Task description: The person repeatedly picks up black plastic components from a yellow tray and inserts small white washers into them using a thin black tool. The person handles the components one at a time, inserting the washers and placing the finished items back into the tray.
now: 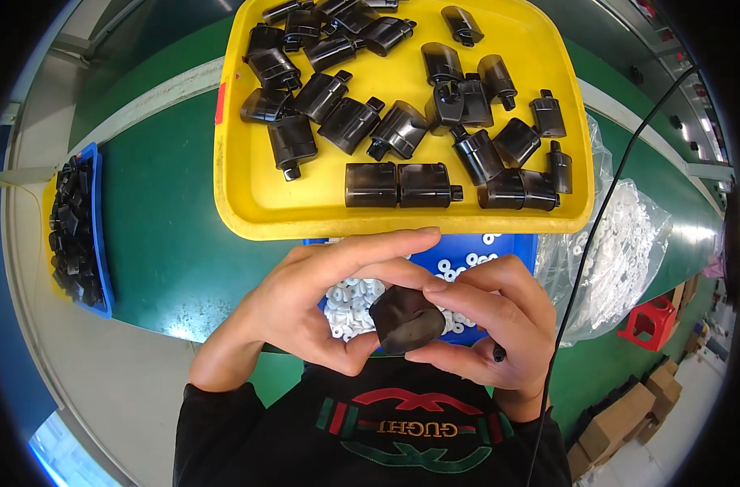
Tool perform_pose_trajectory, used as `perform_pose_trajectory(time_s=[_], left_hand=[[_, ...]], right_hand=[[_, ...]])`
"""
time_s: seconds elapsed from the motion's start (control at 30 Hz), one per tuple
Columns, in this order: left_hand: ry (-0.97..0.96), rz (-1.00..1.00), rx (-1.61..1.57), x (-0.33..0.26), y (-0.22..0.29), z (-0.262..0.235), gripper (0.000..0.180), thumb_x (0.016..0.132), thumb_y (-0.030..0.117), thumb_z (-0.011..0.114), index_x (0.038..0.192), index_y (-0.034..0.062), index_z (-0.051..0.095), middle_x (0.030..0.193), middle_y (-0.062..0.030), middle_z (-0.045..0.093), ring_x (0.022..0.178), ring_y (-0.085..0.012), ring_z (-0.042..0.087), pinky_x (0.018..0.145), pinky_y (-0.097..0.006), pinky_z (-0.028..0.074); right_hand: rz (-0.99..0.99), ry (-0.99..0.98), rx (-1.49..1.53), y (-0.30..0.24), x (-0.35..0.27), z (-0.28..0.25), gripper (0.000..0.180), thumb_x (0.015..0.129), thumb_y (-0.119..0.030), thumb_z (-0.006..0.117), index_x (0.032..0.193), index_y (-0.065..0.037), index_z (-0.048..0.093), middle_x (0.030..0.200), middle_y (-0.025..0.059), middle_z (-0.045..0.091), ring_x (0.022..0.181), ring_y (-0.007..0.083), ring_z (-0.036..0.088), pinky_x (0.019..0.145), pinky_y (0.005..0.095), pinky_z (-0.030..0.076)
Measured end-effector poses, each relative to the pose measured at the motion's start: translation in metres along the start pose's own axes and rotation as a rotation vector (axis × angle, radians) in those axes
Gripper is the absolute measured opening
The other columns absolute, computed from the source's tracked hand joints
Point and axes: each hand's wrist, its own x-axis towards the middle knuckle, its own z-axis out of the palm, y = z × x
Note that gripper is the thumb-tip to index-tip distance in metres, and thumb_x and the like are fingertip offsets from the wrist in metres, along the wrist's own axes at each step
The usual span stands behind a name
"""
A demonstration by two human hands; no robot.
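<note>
A dark, see-through black plastic shell (408,322) is held between both hands, close to my chest. My left hand (293,296) curves round its left side, the thumb at its lower left edge and the fingers arched above. My right hand (508,321) pinches its right side between thumb and forefinger. The tip of a small black piece (499,353) shows in my right hand; the rest is hidden by the fingers. Beneath the hands lies a blue tray (520,252) with many small white rings (347,304).
Beyond my hands a yellow tray (305,215) holds many similar black shells (398,130). At the far left stands a blue bin (102,235) full of black parts. A clear bag of white pieces (621,252) lies on the right, behind a hanging black cable (601,211).
</note>
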Motion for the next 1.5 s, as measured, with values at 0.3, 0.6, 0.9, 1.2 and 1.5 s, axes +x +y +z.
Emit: perform_pose_trajectory(time_s=[0.3,0.6,0.9,1.2,1.5], left_hand=[[0.088,0.103,-0.12,-0.003,-0.005,-0.008,0.07,0.066,0.014,0.071,0.13,-0.0091,0.053,0.121,-0.0205,0.063,0.109,-0.0282,0.062,0.091,-0.036,0.049],[0.129,0.163,0.082,0.0,-0.003,-0.008,0.051,0.068,0.009,0.062,0.116,-0.0068,0.054,0.1,-0.0207,0.058,0.091,-0.0298,0.065,0.083,-0.039,0.054],[0.034,0.085,0.092,0.004,-0.004,0.0,0.064,0.072,0.024,0.079,0.123,-0.0081,0.057,0.116,-0.0239,0.064,0.1,-0.0331,0.066,0.083,-0.038,0.055],[0.129,0.082,0.226,0.002,-0.001,-0.003,0.04,0.06,0.013,0.078,0.097,0.0001,0.072,0.093,-0.0137,0.066,0.082,-0.0244,0.065,0.071,-0.033,0.052],[0.022,0.117,0.136,0.004,-0.015,0.01,0.035,0.067,0.016,0.08,0.096,0.003,0.066,0.087,-0.0093,0.065,0.077,-0.0249,0.063,0.066,-0.033,0.05]], right_hand=[[0.034,0.112,0.069,-0.017,-0.001,-0.009,0.051,0.06,-0.015,0.092,0.105,-0.007,0.069,0.092,0.0088,0.063,0.072,0.0203,0.064,0.059,0.0281,0.052],[0.031,0.127,-0.097,-0.004,-0.004,0.0,0.049,0.062,-0.008,0.088,0.106,-0.005,0.066,0.093,0.0095,0.065,0.07,0.0204,0.066,0.055,0.028,0.054],[-0.056,0.094,-0.065,-0.009,0.002,0.004,0.048,0.062,-0.007,0.087,0.105,-0.003,0.066,0.092,0.0104,0.066,0.069,0.0207,0.067,0.056,0.0282,0.054],[-0.056,0.246,0.237,-0.01,0.008,-0.003,0.018,0.076,0.005,0.066,0.093,-0.001,0.068,0.089,0.0098,0.066,0.063,0.0192,0.06,0.057,0.0279,0.05],[-0.317,0.406,1.153,-0.03,0.03,0.006,0.023,0.074,0.007,0.057,0.063,-0.013,0.05,0.062,-0.0007,0.054,0.051,0.0119,0.051,0.046,0.0236,0.04]])
